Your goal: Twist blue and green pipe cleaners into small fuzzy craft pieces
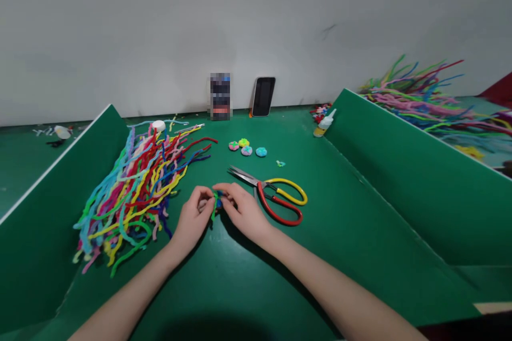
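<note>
My left hand [199,205] and my right hand [239,203] meet low over the green table, fingers pinched together on a small piece of green and blue pipe cleaner [216,200]. A short green end hangs down between the fingertips; the rest is partly hidden by them. Just to the right lie scissors [276,195] with one yellow and one red handle, blades pointing up and left. Beyond my hands several small pipe-cleaner flowers sit in a group, among them a yellow one [244,143] and a blue one [261,152]. A tiny green-blue scrap [280,163] lies beside them.
A heap of multicoloured pipe cleaners [140,186] covers the left side. Green partitions [420,181] bound both sides. At the back stand a phone [264,97], a pixelated upright device [221,97] and a glue bottle [325,124]. More pipe cleaners [424,96] lie beyond the right partition.
</note>
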`<act>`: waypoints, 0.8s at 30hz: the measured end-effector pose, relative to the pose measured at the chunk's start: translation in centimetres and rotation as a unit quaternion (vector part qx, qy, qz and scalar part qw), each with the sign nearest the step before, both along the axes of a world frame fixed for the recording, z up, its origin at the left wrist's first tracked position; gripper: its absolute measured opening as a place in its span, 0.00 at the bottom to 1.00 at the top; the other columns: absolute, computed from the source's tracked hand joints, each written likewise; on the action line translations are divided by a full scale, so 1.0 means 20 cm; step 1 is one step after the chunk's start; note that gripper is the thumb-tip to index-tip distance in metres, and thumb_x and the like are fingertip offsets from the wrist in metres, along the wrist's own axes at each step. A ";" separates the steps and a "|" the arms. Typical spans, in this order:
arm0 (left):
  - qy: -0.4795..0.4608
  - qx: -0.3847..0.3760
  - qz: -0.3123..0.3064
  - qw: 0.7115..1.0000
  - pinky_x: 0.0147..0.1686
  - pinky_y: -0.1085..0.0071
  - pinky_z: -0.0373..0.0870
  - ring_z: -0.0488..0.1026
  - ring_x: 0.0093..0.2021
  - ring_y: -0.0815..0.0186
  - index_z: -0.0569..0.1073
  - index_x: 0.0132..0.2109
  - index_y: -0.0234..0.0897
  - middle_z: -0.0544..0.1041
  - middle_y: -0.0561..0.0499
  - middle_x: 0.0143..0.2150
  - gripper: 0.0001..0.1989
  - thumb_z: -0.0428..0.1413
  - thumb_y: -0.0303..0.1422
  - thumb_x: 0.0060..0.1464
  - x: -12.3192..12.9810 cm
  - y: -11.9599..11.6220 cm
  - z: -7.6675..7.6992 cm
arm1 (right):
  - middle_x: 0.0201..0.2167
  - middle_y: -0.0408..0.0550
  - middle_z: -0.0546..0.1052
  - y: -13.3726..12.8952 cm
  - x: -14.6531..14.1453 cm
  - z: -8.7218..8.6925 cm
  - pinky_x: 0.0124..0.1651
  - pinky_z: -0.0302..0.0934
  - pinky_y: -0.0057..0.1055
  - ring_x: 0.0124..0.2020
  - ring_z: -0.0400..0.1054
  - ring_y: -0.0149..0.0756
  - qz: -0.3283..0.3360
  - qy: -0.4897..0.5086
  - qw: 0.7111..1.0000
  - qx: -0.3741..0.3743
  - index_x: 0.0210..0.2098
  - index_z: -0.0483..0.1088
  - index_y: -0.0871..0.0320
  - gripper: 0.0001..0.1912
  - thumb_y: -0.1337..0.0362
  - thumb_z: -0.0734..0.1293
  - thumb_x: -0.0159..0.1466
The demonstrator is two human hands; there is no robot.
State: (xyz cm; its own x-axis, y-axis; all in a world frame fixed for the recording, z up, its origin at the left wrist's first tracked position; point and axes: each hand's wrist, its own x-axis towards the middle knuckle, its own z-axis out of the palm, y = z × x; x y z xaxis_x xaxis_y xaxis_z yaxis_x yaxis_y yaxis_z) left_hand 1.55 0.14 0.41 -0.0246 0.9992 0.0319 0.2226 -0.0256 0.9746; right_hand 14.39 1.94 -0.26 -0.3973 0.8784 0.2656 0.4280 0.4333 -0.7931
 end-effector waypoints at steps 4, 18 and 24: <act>0.011 -0.013 0.007 1.000 0.26 0.78 0.61 0.63 0.24 0.75 0.59 0.27 0.37 0.61 0.59 0.23 0.04 0.48 0.30 0.41 0.00 0.00 0.00 | 0.32 0.47 0.66 -0.01 0.01 0.03 0.32 0.57 0.26 0.30 0.63 0.31 0.025 -0.130 0.990 0.042 0.44 0.63 0.54 0.18 0.73 0.54 0.57; -0.039 -0.024 -0.001 0.999 0.26 0.78 0.61 0.63 0.25 0.75 0.62 0.28 0.36 0.64 0.58 0.24 0.04 0.51 0.30 0.40 -0.01 0.02 -0.02 | 0.33 0.49 0.68 0.01 0.01 0.01 0.39 0.58 0.30 0.35 0.64 0.34 0.024 -0.088 0.996 0.015 0.42 0.65 0.58 0.14 0.72 0.54 0.58; -0.075 -0.028 0.000 0.997 0.26 0.77 0.65 0.64 0.25 0.75 0.61 0.30 0.36 0.63 0.59 0.26 0.06 0.51 0.32 0.42 -0.01 0.02 -0.05 | 0.36 0.50 0.68 0.01 0.00 -0.01 0.38 0.59 0.31 0.36 0.64 0.35 0.022 -0.100 0.994 0.022 0.47 0.60 0.57 0.18 0.71 0.53 0.59</act>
